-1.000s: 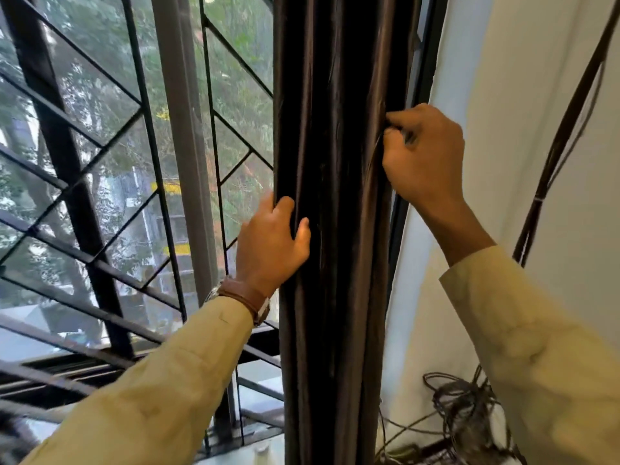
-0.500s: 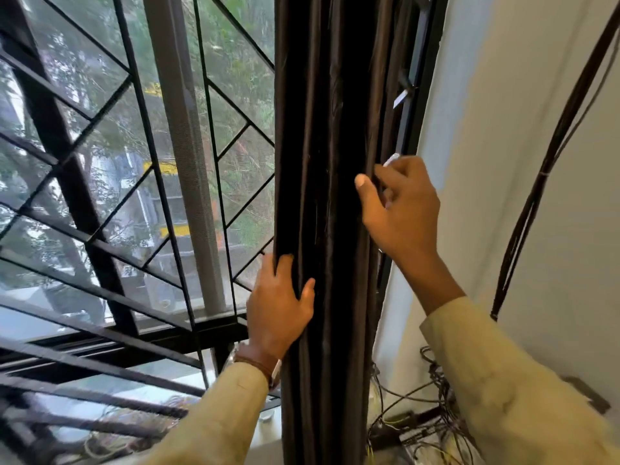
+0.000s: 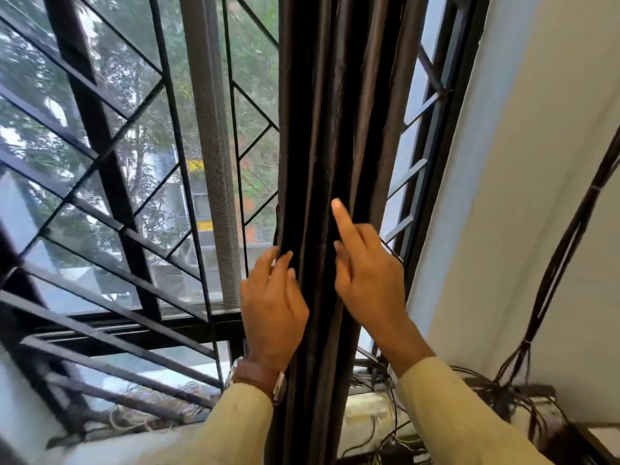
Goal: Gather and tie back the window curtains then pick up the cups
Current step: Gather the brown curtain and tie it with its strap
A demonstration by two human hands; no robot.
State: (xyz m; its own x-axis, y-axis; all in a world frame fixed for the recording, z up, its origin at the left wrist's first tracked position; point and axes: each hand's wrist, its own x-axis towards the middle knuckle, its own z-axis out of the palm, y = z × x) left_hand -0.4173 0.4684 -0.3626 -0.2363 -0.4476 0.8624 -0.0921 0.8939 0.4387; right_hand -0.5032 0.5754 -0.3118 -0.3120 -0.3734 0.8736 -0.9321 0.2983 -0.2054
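A dark brown curtain (image 3: 322, 146) hangs gathered into a narrow vertical bundle in front of the window. My left hand (image 3: 273, 310), with a brown watch strap at the wrist, curls its fingers around the bundle's left edge. My right hand (image 3: 369, 283) lies against the right side of the bundle. Its index finger stretches upward along a fold and the other fingers are loosely bent. No tie-back and no cup is in view.
A black metal window grille (image 3: 100, 135) and a grey mesh strip (image 3: 214, 162) fill the left. A white wall (image 3: 523, 196) stands on the right, with a dark cable bundle (image 3: 563, 250) running down it. Tangled wires (image 3: 503, 401) lie on the sill at the lower right.
Both hands have slid down the curtain bundle. The right hand let go of its high pinch on the right edge and now rests lower with the index finger out.
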